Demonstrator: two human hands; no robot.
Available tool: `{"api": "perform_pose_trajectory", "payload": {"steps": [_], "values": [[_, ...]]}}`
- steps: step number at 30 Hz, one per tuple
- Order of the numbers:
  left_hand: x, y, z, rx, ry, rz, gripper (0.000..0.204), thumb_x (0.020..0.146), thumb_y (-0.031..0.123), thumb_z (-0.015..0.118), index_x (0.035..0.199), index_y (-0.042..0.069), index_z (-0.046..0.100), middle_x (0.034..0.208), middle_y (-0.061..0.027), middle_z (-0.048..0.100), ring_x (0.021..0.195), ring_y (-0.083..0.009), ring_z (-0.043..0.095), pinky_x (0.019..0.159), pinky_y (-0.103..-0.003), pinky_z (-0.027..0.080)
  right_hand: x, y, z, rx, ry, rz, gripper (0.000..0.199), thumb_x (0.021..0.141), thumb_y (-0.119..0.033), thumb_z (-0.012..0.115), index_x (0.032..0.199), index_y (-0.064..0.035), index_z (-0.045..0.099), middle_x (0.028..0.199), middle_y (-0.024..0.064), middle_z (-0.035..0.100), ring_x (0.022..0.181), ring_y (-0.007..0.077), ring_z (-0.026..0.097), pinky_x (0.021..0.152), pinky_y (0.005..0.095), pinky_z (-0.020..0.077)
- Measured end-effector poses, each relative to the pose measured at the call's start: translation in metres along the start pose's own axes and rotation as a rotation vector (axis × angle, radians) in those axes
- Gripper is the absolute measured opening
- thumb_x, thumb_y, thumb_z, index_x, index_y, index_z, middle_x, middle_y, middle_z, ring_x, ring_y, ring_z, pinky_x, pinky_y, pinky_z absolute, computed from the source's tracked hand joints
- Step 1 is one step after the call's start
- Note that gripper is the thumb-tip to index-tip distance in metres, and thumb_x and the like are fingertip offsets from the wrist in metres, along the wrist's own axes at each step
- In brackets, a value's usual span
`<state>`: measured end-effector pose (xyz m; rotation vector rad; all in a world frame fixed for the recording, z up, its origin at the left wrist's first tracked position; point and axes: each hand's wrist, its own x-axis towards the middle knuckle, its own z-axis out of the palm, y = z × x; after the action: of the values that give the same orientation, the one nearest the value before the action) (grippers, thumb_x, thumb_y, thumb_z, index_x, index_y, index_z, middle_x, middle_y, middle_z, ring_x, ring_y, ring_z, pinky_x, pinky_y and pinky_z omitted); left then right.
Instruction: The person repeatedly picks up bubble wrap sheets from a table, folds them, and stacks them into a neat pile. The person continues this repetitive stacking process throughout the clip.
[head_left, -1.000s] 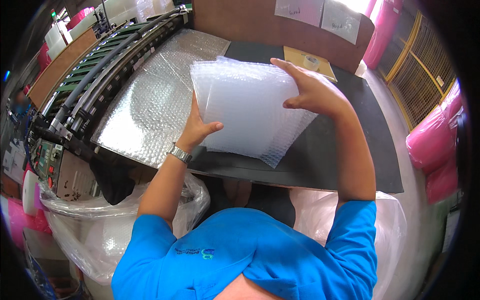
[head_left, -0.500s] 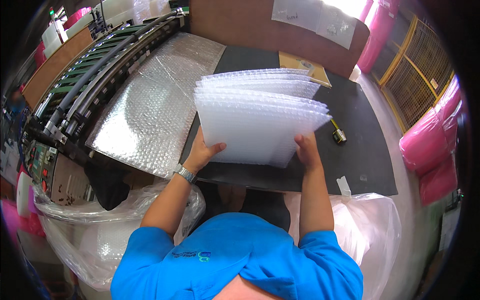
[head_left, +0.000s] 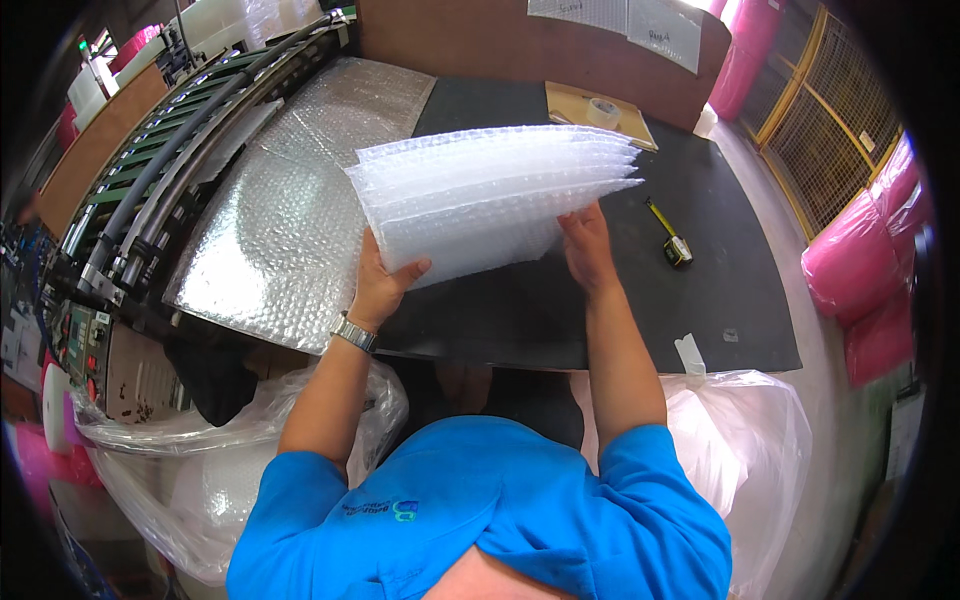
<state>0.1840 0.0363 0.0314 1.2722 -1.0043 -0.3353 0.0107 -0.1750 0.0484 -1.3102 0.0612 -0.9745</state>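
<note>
Change: since the earlier frames the stack of bubble-wrap sheets (head_left: 490, 200) has tipped from standing upright to lying nearly flat, fanned out, and both hands now grip it from below at its near edge.
Stack: clear sheets at the centre of the frame, held above the black table (head_left: 720, 250), edges splayed toward the right.
Left hand (head_left: 383, 282): left of centre, thumb on top of the lowest sheets, fingers underneath, clamped on the stack's lower left corner; a metal wristwatch (head_left: 354, 333) sits on the wrist.
Right hand (head_left: 590, 248): just right of centre, fingers curled under the stack's lower right edge; how tightly it pinches is probably hidden by the sheets.
Table items: a yellow tape measure (head_left: 672, 240) lies at right; a tape roll (head_left: 602, 111) rests on a brown board at top centre.
Left side: a wide bubble-wrap web (head_left: 290, 230) spreads from the machine with green rollers (head_left: 160, 150) at upper left.
Lower frame: clear plastic bags (head_left: 180, 460) hang below the table's near edge.
</note>
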Motion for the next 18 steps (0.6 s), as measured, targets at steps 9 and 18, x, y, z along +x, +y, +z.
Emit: {"api": "perform_pose_trajectory", "payload": {"steps": [9, 18], "values": [[-0.004, -0.029, -0.008, 0.357, -0.002, 0.054, 0.035, 0.070, 0.015, 0.070, 0.099, 0.000, 0.057, 0.099, -0.0109, 0.060, 0.092, -0.0216, 0.056, 0.079, -0.032, 0.043, -0.008, 0.046, 0.002, 0.001, 0.076, 0.004, 0.050, 0.083, -0.018, 0.057, 0.125, -0.0010, 0.035, 0.122, 0.0085, 0.044, 0.112, 0.0183, 0.039, 0.096, 0.0314, 0.0283], [0.000, -0.038, -0.011, 0.346, -0.017, 0.094, 0.042, 0.075, 0.028, 0.067, 0.104, 0.000, 0.055, 0.098, -0.0110, 0.059, 0.090, -0.0212, 0.054, 0.079, -0.033, 0.043, -0.010, 0.049, -0.001, -0.021, 0.057, 0.016, 0.051, 0.084, -0.021, 0.057, 0.125, -0.0002, 0.034, 0.123, 0.0098, 0.042, 0.113, 0.0182, 0.039, 0.096, 0.0314, 0.0282]]}}
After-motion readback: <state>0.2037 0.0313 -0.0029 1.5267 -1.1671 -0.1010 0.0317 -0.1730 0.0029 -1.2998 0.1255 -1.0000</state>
